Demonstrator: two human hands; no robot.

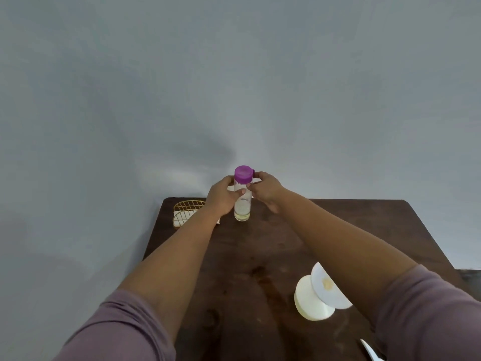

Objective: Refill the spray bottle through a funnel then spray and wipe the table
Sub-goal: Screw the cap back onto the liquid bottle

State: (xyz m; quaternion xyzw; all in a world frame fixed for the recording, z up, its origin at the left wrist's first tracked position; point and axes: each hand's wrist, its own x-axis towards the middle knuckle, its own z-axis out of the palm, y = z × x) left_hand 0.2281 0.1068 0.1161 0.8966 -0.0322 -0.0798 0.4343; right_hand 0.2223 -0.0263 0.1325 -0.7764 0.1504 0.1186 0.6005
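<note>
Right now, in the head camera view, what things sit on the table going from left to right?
Gold wire basket → clear bottle with the purple cap, held between left hand and right hand → white funnel, lying on its side.

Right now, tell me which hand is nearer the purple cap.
Right. The right hand has its fingertips at the purple cap, by its side tab. The left hand sits lower, wrapped around the clear bottle.

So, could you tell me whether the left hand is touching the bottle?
Touching: the head view shows the left hand wrapped around the bottle.
</note>
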